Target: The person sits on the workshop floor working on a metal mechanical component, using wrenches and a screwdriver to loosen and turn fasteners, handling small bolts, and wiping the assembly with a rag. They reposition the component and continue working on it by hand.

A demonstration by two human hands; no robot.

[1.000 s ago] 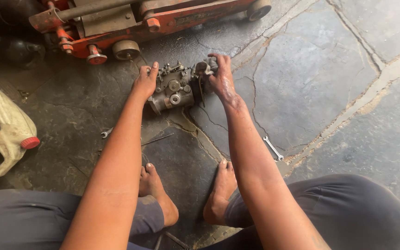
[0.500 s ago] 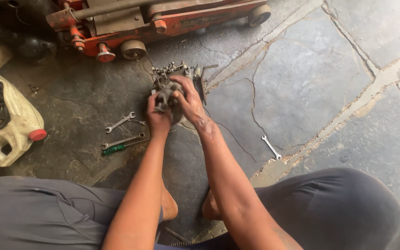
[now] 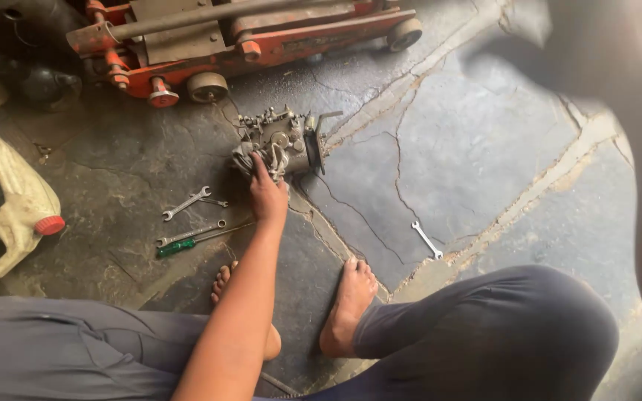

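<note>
Head view, looking down at a seated person on a cracked stone floor (image 3: 484, 148). A grimy metal injection pump (image 3: 282, 143) stands on the floor near its far edge, just in front of an orange trolley jack (image 3: 247, 33). The left hand (image 3: 267, 197) reaches forward and rests on the near left end of the pump, fingers (image 3: 258, 165) curled against the casing and a pale rag; whether they clamp it or merely press on it cannot be told. The right hand is a blurred shape (image 3: 633, 111) at the right edge of the frame, well apart from the pump; its opening cannot be told.

Left of the forearm lie 2 spanners (image 3: 187, 203) (image 3: 189, 234) and a green-handled screwdriver (image 3: 187, 243); 1 more small spanner (image 3: 426, 239) lies to the right, near a floor crack. A white plastic jerrycan (image 3: 9, 215), cut open and red-capped, holds dark metal parts at the left edge. 2 bare feet (image 3: 347, 304) rest on the floor between the knees.

Handling, as judged: the pump looks like a solid cast block, heavy and rigid, probably oily and therefore slippery. The broad body sides offer the safest grip; the small fittings along its top appear easier to bend or snag.
</note>
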